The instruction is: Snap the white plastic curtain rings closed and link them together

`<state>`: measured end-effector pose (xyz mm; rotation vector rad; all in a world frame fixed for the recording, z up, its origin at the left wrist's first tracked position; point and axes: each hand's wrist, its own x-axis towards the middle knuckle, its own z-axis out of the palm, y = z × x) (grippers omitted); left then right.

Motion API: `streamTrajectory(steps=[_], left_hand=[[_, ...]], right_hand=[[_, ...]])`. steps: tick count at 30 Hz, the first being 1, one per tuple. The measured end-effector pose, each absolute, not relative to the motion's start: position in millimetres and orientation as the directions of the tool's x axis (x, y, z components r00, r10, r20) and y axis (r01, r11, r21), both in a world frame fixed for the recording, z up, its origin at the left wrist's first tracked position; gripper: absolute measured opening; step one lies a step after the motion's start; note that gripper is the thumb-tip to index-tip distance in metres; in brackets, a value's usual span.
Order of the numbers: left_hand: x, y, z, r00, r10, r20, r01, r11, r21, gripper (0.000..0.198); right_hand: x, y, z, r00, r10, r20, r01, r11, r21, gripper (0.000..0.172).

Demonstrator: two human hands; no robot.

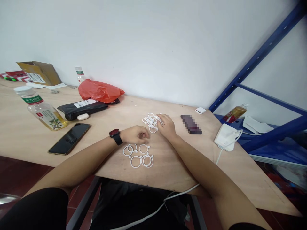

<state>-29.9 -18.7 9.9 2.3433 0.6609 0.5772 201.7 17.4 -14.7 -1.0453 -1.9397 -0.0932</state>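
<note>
My right hand (167, 126) reaches over a tangled pile of small white plastic rings (151, 121), its fingers bent and pressed together at the pile's right side. One ring seems to be at its fingertips, though the hand partly covers it. To the left, my left hand (135, 134) hovers with curled fingers, wearing a black watch (116, 136) on the wrist. Motion blurs those fingertips, so I cannot see whether anything is between them. Just below it, several white rings with small tabs (136, 162) lie spread flat, some overlapping.
Left on the wooden table (172, 169) are a phone (70, 139), a drink bottle (40, 108), a black parcel (82, 108), a red bag (99, 90) and a cardboard box (39, 72). Right are a blurred-out dark device (191, 124), a white charger (224, 137) with cable, and a blue rack (254, 59).
</note>
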Motion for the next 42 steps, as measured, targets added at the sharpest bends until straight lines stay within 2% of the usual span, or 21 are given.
streamTrajectory(steps=[3, 7, 11, 15, 18, 22, 25, 28, 30, 32, 35, 42], left_hand=[[-28.5, -20.2, 5.9, 0.833, 0.523, 0.18, 0.307, -0.708, 0.637, 0.02], [-26.7, -16.6, 3.0, 0.817, 0.539, 0.205, 0.34, -0.737, 0.584, 0.003], [-27.6, -11.4, 2.3, 0.67, 0.652, 0.355, 0.445, -0.736, 0.511, 0.006], [-28.7, -9.2, 1.3, 0.484, 0.707, 0.516, 0.488, -0.708, 0.511, 0.008], [-27.5, -10.5, 0.8, 0.45, 0.681, 0.577, 0.462, -0.731, 0.503, 0.009], [-24.5, -13.3, 3.7, 0.477, 0.658, 0.583, 0.423, -0.753, 0.503, 0.014], [-28.2, -12.3, 10.2, 0.546, 0.687, 0.479, 0.397, -0.716, 0.574, 0.02], [-40.7, -7.7, 17.6, 0.689, 0.707, 0.157, 0.41, -0.559, 0.721, 0.035], [-51.5, -4.3, 20.8, 0.773, 0.633, -0.05, 0.428, -0.461, 0.777, 0.048], [-60.5, -1.8, 22.0, 0.814, 0.554, -0.172, 0.452, -0.42, 0.787, 0.059], [-66.5, -0.9, 21.8, 0.826, 0.521, -0.214, 0.476, -0.444, 0.759, 0.064], [-62.3, -1.2, 17.2, 0.806, 0.549, -0.221, 0.522, -0.482, 0.704, 0.058]], right_hand=[[204.1, 22.3, -17.1, -0.239, 0.627, 0.742, 0.693, 0.645, -0.322, 0.039], [203.1, 19.5, -15.7, -0.277, 0.601, 0.75, 0.642, 0.696, -0.322, 0.029], [199.4, 9.0, -10.4, -0.382, 0.578, 0.721, 0.557, 0.767, -0.319, 0.02], [195.2, 0.9, -8.9, -0.531, 0.567, 0.63, 0.481, 0.814, -0.327, 0.024], [191.7, -0.6, -11.1, -0.573, 0.535, 0.621, 0.457, 0.837, -0.299, 0.023], [189.4, 0.5, -14.2, -0.556, 0.514, 0.653, 0.467, 0.843, -0.266, 0.019], [190.4, 1.6, -15.0, -0.544, 0.516, 0.662, 0.478, 0.839, -0.26, 0.023], [192.0, 2.4, -15.3, -0.536, 0.532, 0.655, 0.5, 0.826, -0.261, 0.023], [192.8, 2.7, -15.3, -0.532, 0.542, 0.651, 0.511, 0.818, -0.264, 0.022], [193.1, 2.8, -15.4, -0.529, 0.54, 0.655, 0.512, 0.818, -0.261, 0.022], [193.2, 2.9, -15.6, -0.533, 0.534, 0.656, 0.509, 0.822, -0.255, 0.022], [193.2, 4.0, -16.5, -0.53, 0.54, 0.654, 0.516, 0.817, -0.256, 0.024]])
